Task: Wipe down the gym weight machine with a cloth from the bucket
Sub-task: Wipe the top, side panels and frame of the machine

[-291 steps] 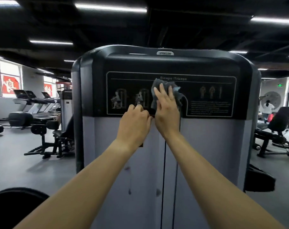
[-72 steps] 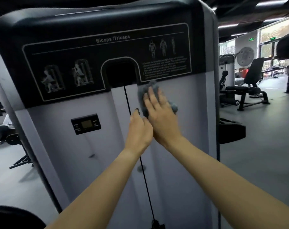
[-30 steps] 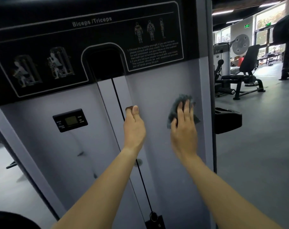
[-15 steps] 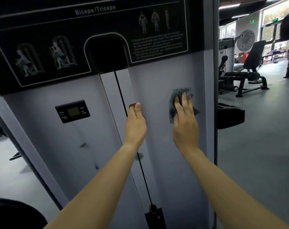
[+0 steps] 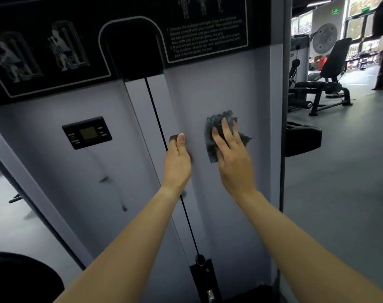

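Head view, close on weight machine point(image 5: 241, 84); its grey front panel fills most of the frame

Right grip point(image 5: 232, 158): fingers straight, slightly spread, palm flat. Presses cloth point(image 5: 218, 119) onto grey panel. No curl round cloth, flat pressure only

Cloth: dark grey, crumpled. Sticks out above the fingertips, to L of index finger & on the far R side of the hand. Position: on panel R of centre strip, below black instruction placard point(image 5: 206, 33), between cable point(image 5: 155, 114) & machine's R edge

Left grip point(image 5: 177, 159): fingers curled in, thumb laid along top, nail up. Knuckles against panel at edge of centre strip, just R of cable; wrist crosses in front of cable. Nothing seen inside the curl. Near right grip, not touching it or the cloth

Both forearms bare, reaching in from bottom of frame

Other items:
- small black display unit point(image 5: 87, 132) on panel L of cable, w/ screen + buttons; labels too small to read
- cable runs from dark arched slot down centre strip to black connector point(image 5: 202, 274) at bottom
- placard: white text + exercise figures, top cut off by frame
- black pad point(image 5: 304, 141) juts from machine's R side
- bkgd R: black bench point(image 5: 326, 84) on grey floor point(image 5: 339, 193), bright windows behind
- dark rounded object point(image 5: 22, 278) in bottom L corner, cannot tell what it is
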`<state>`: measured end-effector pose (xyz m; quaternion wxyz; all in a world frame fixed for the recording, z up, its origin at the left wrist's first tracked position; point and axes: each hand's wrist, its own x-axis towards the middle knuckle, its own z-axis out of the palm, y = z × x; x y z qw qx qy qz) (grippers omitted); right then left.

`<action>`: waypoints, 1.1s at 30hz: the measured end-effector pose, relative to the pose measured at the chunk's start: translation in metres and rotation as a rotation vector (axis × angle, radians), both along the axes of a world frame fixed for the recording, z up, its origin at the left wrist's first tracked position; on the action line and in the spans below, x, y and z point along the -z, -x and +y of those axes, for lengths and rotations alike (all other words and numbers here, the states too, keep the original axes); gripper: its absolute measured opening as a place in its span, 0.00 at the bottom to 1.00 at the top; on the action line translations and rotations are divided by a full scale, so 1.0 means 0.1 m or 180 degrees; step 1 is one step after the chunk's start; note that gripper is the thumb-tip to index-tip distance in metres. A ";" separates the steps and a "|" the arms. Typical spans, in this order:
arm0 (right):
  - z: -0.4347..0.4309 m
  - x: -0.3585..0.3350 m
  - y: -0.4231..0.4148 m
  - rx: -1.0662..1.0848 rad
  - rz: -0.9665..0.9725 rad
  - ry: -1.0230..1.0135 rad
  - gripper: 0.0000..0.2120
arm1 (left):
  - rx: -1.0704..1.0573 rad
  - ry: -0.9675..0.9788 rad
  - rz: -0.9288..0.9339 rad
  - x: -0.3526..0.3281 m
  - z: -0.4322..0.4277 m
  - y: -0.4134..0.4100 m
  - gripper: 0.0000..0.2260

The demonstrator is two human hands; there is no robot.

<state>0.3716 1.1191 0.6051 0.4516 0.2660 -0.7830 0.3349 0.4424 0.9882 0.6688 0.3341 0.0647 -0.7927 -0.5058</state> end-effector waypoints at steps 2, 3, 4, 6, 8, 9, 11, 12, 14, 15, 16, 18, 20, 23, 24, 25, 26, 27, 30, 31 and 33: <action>0.06 0.42 -0.03 0.0151 -0.0212 0.0177 0.32 | 0.0007 0.0000 -0.0005 0.02 -0.01 0.01 0.21; 0.07 0.61 -0.07 0.0190 -0.0353 0.0279 0.31 | 0.0006 -0.0003 -0.0009 0.02 -0.01 0.01 0.21; 0.08 0.74 -0.10 0.0233 -0.0462 0.0340 0.29 | 0.0004 -0.0005 -0.0010 0.02 -0.01 0.00 0.21; 0.06 0.78 -0.11 0.0322 -0.0538 0.0355 0.26 | 0.0004 0.0012 0.0023 0.03 -0.02 0.02 0.21; 0.02 0.54 -0.09 0.0331 -0.0449 0.0347 0.24 | 0.0004 0.0022 0.0066 0.05 -0.03 0.03 0.22; -0.01 0.39 -0.07 0.0271 -0.0363 0.0356 0.24 | 0.0015 0.0011 0.0094 0.06 -0.04 0.04 0.22; -0.05 0.12 -0.05 0.0049 -0.0214 0.0413 0.23 | 0.0066 -0.0022 0.0131 0.10 -0.06 0.05 0.22; -0.07 0.04 -0.04 -0.0023 -0.0154 0.0438 0.23 | 0.0103 -0.0043 0.0145 0.11 -0.07 0.04 0.22; -0.05 0.05 -0.02 -0.0015 -0.0103 0.0445 0.24 | 0.0112 -0.0023 0.0161 0.12 -0.08 0.05 0.22; -0.03 0.14 -0.01 0.0038 -0.0105 0.0429 0.24 | 0.0102 0.0007 0.0162 0.12 -0.08 0.06 0.22; -0.01 0.27 -0.01 0.0109 -0.0130 0.0409 0.24 | 0.0092 0.0033 0.0157 0.12 -0.09 0.06 0.21; 0.01 0.57 -0.07 0.0212 -0.0281 0.0390 0.24 | 0.0079 0.0069 0.0127 0.11 -0.10 0.05 0.22; -0.03 0.70 -0.12 0.0260 -0.0451 0.0451 0.26 | 0.0094 0.0071 0.0087 0.11 -0.11 0.06 0.22; -0.20 0.41 -0.19 0.0245 -0.0434 0.0630 0.25 | 0.0135 0.0087 0.0042 0.09 -0.12 0.06 0.21; -0.27 0.25 -0.20 0.0160 -0.0356 0.0628 0.25 | 0.0153 0.0093 0.0041 0.10 -0.13 0.06 0.21; -0.33 0.08 -0.21 0.0046 -0.0244 0.0580 0.25 | 0.0172 0.0077 0.0060 0.10 -0.13 0.06 0.20; -0.38 -0.07 -0.21 -0.0067 -0.0115 0.0496 0.24 | 0.0196 0.0042 0.0096 0.10 -0.13 0.06 0.20; -0.42 -0.18 -0.20 -0.0160 0.0025 0.0400 0.23 | 0.0219 0.0009 0.0127 0.09 -0.13 0.05 0.19; -0.45 -0.18 -0.17 -0.0249 0.0308 0.0221 0.21 | 0.0223 -0.0038 0.0166 0.09 -0.12 0.06 0.16; -0.41 -0.07 -0.16 -0.0214 0.0330 0.0177 0.21 | 0.0216 -0.0075 0.0166 0.10 -0.12 0.05 0.16; -0.33 0.23 -0.16 -0.0103 0.0318 0.0060 0.22 | 0.0215 -0.0107 0.0153 0.10 -0.11 0.04 0.18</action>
